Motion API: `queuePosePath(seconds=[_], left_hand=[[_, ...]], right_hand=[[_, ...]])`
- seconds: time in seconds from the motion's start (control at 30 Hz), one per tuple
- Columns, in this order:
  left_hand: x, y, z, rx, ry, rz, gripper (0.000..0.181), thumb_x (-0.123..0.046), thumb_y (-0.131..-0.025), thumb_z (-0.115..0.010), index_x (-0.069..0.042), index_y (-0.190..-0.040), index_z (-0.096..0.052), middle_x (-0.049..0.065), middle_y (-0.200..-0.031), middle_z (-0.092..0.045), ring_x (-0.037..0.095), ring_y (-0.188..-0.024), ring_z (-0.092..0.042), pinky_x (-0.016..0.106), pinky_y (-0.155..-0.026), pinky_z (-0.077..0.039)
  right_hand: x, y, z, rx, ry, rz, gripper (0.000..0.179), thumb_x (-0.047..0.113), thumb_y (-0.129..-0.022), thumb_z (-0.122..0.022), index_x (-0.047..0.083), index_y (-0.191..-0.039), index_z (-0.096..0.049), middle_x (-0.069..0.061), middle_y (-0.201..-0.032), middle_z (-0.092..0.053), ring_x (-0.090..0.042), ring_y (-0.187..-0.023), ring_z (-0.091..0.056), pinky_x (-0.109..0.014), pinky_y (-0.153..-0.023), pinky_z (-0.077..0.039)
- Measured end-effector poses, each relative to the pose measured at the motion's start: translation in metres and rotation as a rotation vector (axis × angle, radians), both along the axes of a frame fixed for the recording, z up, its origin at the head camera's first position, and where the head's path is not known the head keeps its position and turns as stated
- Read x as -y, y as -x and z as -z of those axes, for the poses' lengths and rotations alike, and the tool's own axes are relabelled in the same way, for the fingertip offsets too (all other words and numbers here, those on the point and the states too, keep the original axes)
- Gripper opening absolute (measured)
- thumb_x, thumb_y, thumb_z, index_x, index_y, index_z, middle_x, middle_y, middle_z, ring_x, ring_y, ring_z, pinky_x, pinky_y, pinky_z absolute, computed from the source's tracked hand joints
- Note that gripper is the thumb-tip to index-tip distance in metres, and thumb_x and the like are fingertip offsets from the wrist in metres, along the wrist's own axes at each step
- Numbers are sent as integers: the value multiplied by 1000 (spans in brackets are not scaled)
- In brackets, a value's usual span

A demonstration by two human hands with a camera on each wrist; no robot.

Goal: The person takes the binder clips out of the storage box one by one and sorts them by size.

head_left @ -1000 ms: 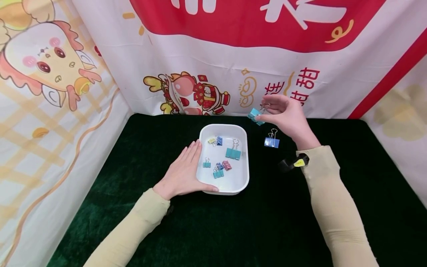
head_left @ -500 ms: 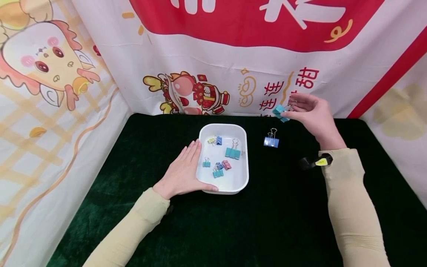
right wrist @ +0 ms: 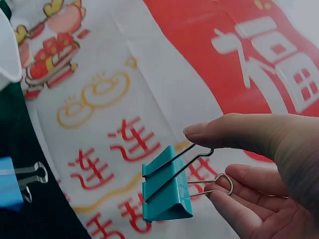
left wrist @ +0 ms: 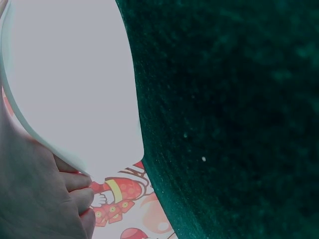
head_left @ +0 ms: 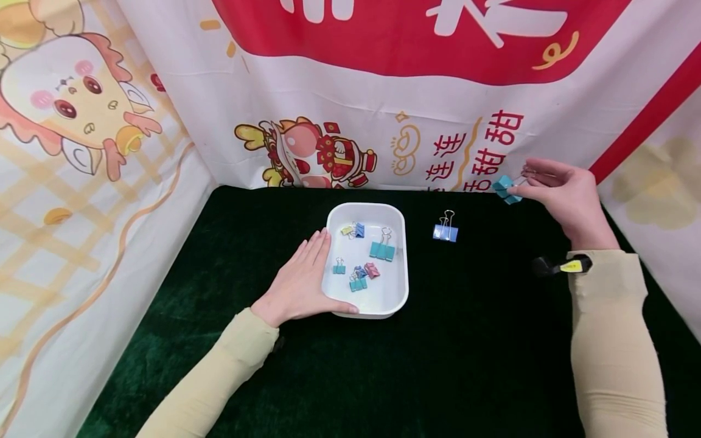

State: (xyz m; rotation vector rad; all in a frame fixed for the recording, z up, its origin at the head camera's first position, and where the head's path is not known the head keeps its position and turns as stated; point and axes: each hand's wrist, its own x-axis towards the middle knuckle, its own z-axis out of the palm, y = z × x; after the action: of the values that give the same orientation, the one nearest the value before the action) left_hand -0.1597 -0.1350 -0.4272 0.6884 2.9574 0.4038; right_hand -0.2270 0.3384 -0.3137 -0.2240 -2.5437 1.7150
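Aloft, the right hand (head_left: pixel 564 194) pinches a teal binder clip (right wrist: pixel 171 198) by its wire handles (right wrist: pixel 201 155); the left hand (head_left: pixel 301 283) rests straight-fingered against a white tray (head_left: pixel 390 295).

The teal binder clip (head_left: pixel 504 188), pinched by the right hand (head_left: pixel 566 196), has been carried rightward, from near the blue clip (head_left: pixel 446 233) to well apart from it; more red lettering (head_left: pixel 487 160) on the backdrop (head_left: pixel 328 91) has been uncovered.
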Motion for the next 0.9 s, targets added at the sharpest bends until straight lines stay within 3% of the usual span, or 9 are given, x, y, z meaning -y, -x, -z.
queuePosePath(seconds=[0.2,0.4,0.63,0.8,0.9], left_hand=[[0,0,0,-3,6,-1,146,-101,-61,-49,-12,-164,3,5,-170,1,19,-154,1,40,-123,-5],[0,0,1,1,2,-2,145,-101,-61,-50,-13,-164,3,5,-170,0,18,-154,1,40,-123,-4],[-1,-1,0,2,5,-3,145,-100,-62,-50,-13,-164,3,5,-170,1,18,-154,2,40,-123,-4],[-1,-2,-2,7,-7,-8,144,-97,-64,-56,-12,-164,2,5,-170,1,19,-154,1,40,-123,-4],[-2,-3,-2,12,-1,-14,144,-97,-63,-57,-13,-164,4,4,-170,2,18,-154,2,39,-123,-3]], right_hand=[[-25,-2,9,66,-60,-27,78,44,-81,-85,19,-149,-54,-3,-143,-60,-7,-113,-60,-13,-84,-51],[-38,1,29,135,-136,-72,78,48,-83,-83,20,-150,-54,-1,-143,-60,-5,-115,-57,-32,-108,-43],[-39,6,62,157,-234,-158,79,50,-85,-81,12,-149,-54,-10,-144,-58,-2,-108,-60,-22,-96,-48],[-37,7,75,197,-227,-220,81,47,-88,-80,7,-151,-49,-15,-148,-53,-8,-113,-58,-50,-111,-40],[-37,9,77,219,-231,-276,78,44,-91,-78,5,-152,-47,-18,-149,-52,-19,-121,-55,-55,-112,-36]])
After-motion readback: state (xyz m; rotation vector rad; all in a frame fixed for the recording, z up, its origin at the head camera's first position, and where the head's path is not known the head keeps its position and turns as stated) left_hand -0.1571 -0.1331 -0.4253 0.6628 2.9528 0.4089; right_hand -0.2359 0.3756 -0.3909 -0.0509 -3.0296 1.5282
